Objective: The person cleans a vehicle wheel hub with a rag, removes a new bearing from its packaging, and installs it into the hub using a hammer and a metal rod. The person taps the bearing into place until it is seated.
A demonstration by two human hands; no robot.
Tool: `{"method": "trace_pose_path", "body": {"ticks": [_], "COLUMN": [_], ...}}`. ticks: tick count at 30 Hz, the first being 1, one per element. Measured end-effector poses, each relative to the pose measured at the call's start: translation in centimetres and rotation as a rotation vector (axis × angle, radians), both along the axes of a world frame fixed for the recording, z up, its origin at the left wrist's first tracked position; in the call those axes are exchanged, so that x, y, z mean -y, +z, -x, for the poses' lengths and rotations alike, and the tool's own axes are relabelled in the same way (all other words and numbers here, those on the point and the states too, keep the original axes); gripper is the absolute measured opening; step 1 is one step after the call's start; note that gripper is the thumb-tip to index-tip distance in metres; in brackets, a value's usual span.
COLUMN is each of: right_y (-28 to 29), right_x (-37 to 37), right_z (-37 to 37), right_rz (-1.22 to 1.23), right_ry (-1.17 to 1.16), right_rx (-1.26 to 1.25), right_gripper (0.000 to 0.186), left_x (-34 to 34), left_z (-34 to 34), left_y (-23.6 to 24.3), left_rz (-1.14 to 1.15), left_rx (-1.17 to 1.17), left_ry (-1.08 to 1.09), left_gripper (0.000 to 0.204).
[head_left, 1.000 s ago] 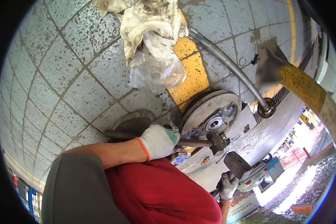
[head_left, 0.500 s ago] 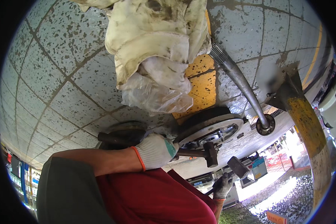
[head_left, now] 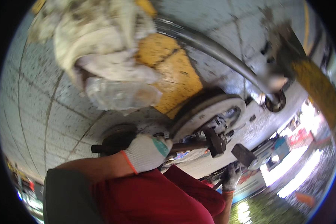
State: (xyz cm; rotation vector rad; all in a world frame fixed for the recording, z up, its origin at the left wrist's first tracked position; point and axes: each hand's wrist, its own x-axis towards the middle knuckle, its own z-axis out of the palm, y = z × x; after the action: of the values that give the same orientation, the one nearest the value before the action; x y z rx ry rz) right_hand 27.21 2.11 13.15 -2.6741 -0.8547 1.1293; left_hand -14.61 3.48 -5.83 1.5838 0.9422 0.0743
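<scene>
My left hand (head_left: pixel 147 152), in a white knitted glove with a green patch, is closed around the wooden handle of a hammer (head_left: pixel 215 142). Its handle end sticks out on the left, and its dark steel head lies in front of a round wheel-like metal part (head_left: pixel 212 117). Lower right, my right hand (head_left: pixel 231 177), also gloved, grips a second hammer (head_left: pixel 243 155) close below its blocky head. Part of that handle shows running down to the left. Behind my left wrist sits a dark round part (head_left: pixel 117 136), partly covered by the hand and handle.
A dirty cream cloth bundle (head_left: pixel 97 44) with clear plastic (head_left: pixel 117 94) lies on the tiled floor. Right of it stretches a splined steel shaft (head_left: pixel 216 54) with a flanged end (head_left: pixel 275 102). A yellow-painted curved post (head_left: pixel 313 80) stands at the right.
The view has swung, so the cloth and shaft appear farther left and the picture is blurred. Both hands keep their hammers; the right one shows slightly higher and farther right.
</scene>
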Motion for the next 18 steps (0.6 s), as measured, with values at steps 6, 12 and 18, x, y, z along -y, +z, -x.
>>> {"method": "trace_pose_path", "body": {"ticks": [6, 12, 18], "right_y": [-0.2, 0.0, -1.2], "right_x": [3.4, 9.4, 17.1], "right_z": [1.5, 4.2, 3.4], "right_rz": [-0.093, -0.231, -0.279], "right_ry": [-0.074, -0.318, -0.223], "right_rx": [-0.105, -0.171, -0.256], "right_gripper": [0.037, 0.029, 0.039], "left_x": [-1.1, -2.2, -3.2], "left_z": [-0.6, -2.1, -4.3], "left_y": [1.7, 2.7, 3.8], "left_rz": [-0.109, -0.167, -0.282], "left_rx": [-0.135, -0.164, -0.23], "left_ry": [-0.064, -0.058, -0.065], "left_gripper": [0.049, 0.041, 0.045]}}
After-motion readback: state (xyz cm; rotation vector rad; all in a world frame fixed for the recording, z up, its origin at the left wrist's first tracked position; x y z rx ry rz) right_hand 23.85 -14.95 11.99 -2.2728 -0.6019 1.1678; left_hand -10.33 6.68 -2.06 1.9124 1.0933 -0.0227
